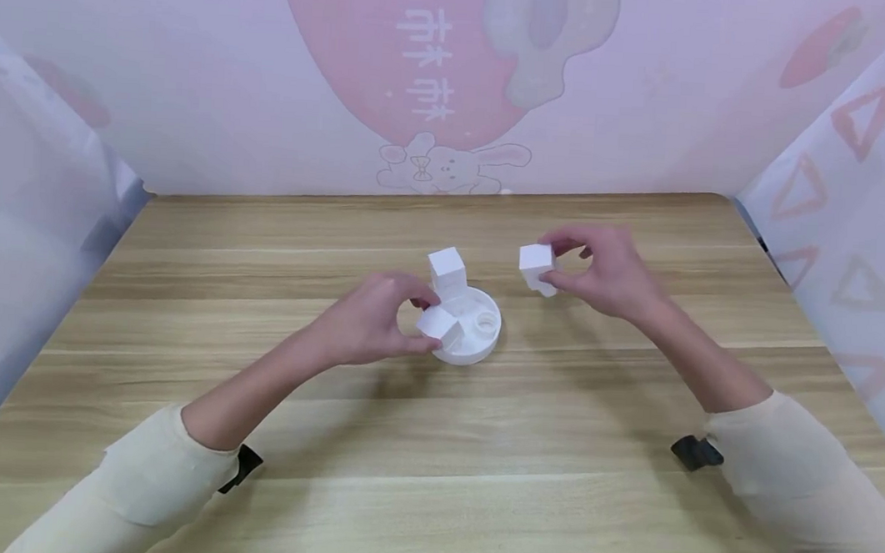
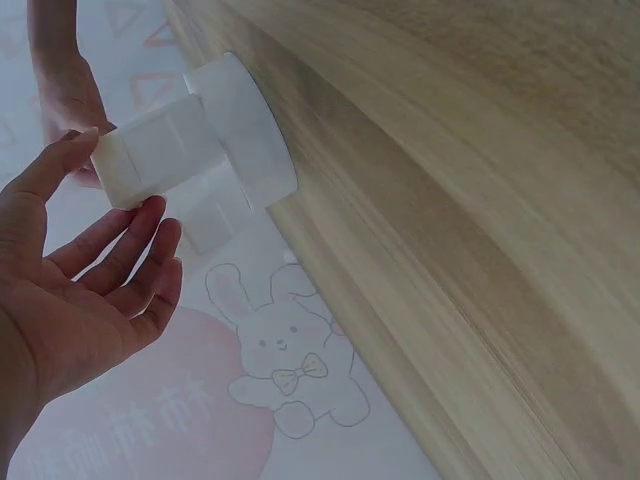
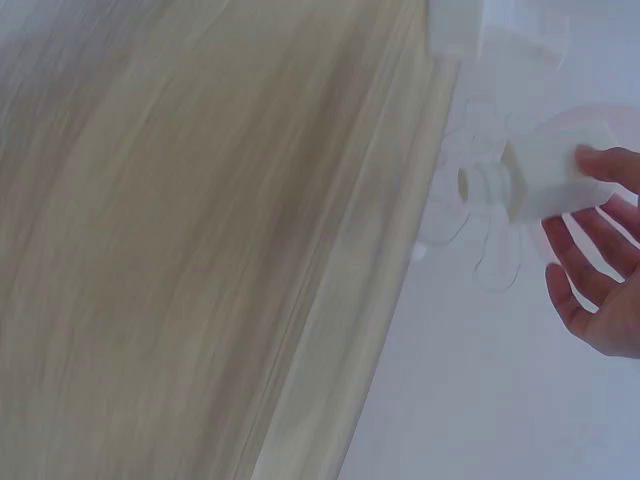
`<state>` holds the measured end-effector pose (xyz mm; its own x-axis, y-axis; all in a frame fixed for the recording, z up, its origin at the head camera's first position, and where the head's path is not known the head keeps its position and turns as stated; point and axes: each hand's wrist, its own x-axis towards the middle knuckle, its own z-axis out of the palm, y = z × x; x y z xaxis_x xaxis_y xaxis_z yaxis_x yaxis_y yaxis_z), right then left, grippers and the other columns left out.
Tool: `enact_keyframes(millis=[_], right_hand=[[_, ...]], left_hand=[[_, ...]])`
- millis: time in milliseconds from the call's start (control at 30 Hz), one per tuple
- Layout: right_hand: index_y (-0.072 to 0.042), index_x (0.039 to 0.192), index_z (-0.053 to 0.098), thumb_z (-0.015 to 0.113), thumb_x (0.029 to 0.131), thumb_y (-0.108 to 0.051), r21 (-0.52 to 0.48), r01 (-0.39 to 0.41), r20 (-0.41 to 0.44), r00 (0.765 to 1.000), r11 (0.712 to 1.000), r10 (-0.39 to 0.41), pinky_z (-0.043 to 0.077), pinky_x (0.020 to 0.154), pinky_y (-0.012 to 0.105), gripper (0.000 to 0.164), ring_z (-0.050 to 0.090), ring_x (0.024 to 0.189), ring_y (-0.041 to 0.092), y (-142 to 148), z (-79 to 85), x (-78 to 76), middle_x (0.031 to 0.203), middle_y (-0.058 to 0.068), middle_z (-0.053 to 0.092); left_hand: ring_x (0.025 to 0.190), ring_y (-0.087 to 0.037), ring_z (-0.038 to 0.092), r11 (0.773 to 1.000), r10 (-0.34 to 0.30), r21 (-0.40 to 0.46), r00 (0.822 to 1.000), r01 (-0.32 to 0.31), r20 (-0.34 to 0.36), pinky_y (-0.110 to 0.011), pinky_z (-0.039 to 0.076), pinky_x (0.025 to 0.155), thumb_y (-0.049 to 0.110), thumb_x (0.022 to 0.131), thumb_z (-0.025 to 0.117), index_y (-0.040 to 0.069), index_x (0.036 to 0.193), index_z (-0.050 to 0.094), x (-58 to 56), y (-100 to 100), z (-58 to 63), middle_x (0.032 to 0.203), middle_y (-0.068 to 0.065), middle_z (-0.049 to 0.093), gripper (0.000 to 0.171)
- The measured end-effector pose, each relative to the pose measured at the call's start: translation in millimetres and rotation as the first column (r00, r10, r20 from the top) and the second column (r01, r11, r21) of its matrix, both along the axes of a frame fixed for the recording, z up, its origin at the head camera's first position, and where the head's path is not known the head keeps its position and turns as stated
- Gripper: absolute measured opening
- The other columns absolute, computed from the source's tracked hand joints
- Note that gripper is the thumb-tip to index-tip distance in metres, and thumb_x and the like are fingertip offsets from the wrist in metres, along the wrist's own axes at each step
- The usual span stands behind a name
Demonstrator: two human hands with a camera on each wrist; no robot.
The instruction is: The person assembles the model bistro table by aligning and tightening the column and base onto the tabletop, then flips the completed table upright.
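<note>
A round white dish (image 1: 465, 359) stands on the wooden table, with a ring-shaped hollow (image 1: 488, 322) at its right side. My left hand (image 1: 365, 321) pinches a white square block (image 1: 437, 321) between thumb and fingers; it stands in the dish's near left part, and in the left wrist view the block (image 2: 165, 150) meets the dish (image 2: 250, 130). Behind it another white square block (image 1: 447, 268) stands in the dish, untouched. Off to the right and above the table, my right hand (image 1: 610, 270) pinches a white square bottle-like piece (image 3: 555, 172), its round neck pointing down.
The wood-grain table (image 1: 431, 493) runs back to a pale printed curtain (image 1: 220, 73). Side curtains (image 1: 859, 206) hang at left and right. Black wrist mounts (image 1: 696, 453) show under both cream sleeves (image 1: 771, 461).
</note>
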<state>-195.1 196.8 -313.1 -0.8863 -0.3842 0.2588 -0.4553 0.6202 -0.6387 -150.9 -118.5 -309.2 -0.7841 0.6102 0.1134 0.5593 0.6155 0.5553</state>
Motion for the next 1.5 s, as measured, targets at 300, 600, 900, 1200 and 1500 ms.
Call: enact_keyframes(millis=[300,600,900,1200,1500], right_hand=[[0.003,0.113,0.075,0.087,0.081,-0.001,-0.240,-0.099,0.120,0.984,0.966,0.130,0.054,0.081,0.023,0.034,0.070,0.091,0.024,-20.7,-0.8,14.9,0.105,0.014,0.076],[0.002,0.113,0.075,0.088,0.079,0.003,-0.289,-0.154,0.149,0.968,0.945,0.203,0.058,0.083,0.032,0.036,0.069,0.089,0.023,-33.3,-9.0,19.3,0.106,0.012,0.075],[0.004,0.109,0.074,0.088,0.075,0.008,-0.238,-0.282,0.106,0.944,0.930,0.313,0.058,0.085,0.050,0.037,0.070,0.090,0.022,-33.3,-19.3,13.6,0.103,0.012,0.076],[-0.002,0.103,0.072,0.091,0.074,0.004,-0.086,-0.404,0.012,0.914,0.911,0.406,0.058,0.082,0.048,0.035,0.067,0.091,0.022,-30.1,-14.7,7.9,0.101,0.006,0.075],[-0.001,0.110,0.072,0.090,0.076,0.002,-0.004,-0.475,-0.056,0.879,0.880,0.474,0.059,0.078,0.046,0.039,0.068,0.094,0.021,-31.7,-12.5,8.3,0.106,0.006,0.075]], left_hand=[[0.102,-0.029,0.064,0.999,0.011,-0.043,0.999,-0.009,0.035,-0.047,0.055,0.092,0.009,0.081,0.082,-0.006,0.120,0.072,-3.9,-3.3,4.8,0.107,-0.012,0.073,0.043],[0.092,-0.023,0.067,0.987,0.138,-0.082,0.990,-0.136,0.018,-0.038,0.055,0.084,0.024,0.081,0.088,0.001,0.109,0.076,-1.9,4.9,2.7,0.098,-0.006,0.074,0.038],[0.083,-0.021,0.065,0.978,0.192,-0.089,0.980,-0.187,0.045,-0.035,0.053,0.077,0.021,0.080,0.088,0.002,0.100,0.074,-1.3,9.2,2.9,0.091,-0.005,0.073,0.031],[0.081,-0.019,0.063,0.979,0.189,-0.094,0.979,-0.181,0.077,-0.034,0.053,0.075,0.021,0.080,0.088,0.002,0.099,0.073,-3.1,9.7,4.0,0.089,-0.005,0.072,0.031],[0.082,-0.019,0.063,0.978,0.195,-0.098,0.976,-0.185,0.100,-0.035,0.053,0.077,0.021,0.080,0.089,0.004,0.098,0.073,-3.4,8.8,5.2,0.088,-0.004,0.071,0.030]])
